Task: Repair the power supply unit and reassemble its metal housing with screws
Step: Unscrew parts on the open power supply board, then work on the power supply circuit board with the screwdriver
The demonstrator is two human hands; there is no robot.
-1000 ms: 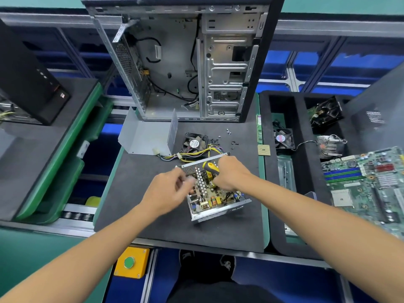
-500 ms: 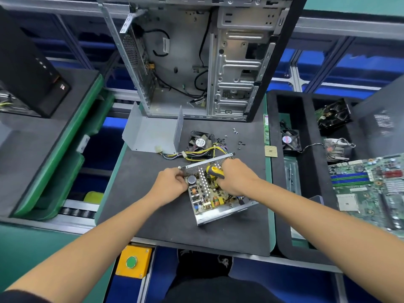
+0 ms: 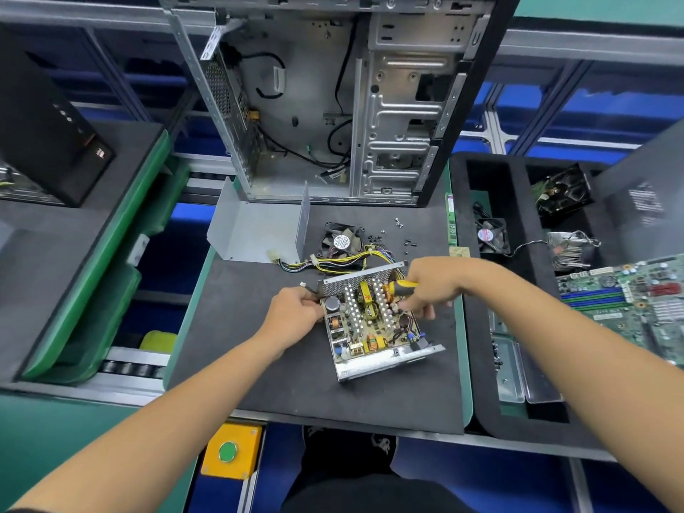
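The open power supply unit [image 3: 370, 323] lies on the black mat, its circuit board exposed inside the lower metal tray. My left hand [image 3: 296, 309] grips the unit's left edge near the perforated wall. My right hand [image 3: 429, 286] holds a yellow-and-black screwdriver [image 3: 401, 286] over the board's right side; the tip is hidden behind my fingers. The grey metal housing cover [image 3: 259, 231] stands behind the unit to the left. Its fan [image 3: 342, 240] and wire bundle [image 3: 348, 261] lie just behind the unit. Several loose screws [image 3: 401, 238] are scattered near the fan.
An open computer case [image 3: 333, 105] stands at the back of the mat. A black foam tray [image 3: 477, 364] on the right holds a small fan [image 3: 490, 236], a heatsink [image 3: 570, 249] and a motherboard [image 3: 629, 305]. A yellow button box [image 3: 231, 455] sits below the table edge.
My right hand has shifted rightward with the screwdriver, uncovering more of the board. My left hand moved from over the board to the unit's left edge.
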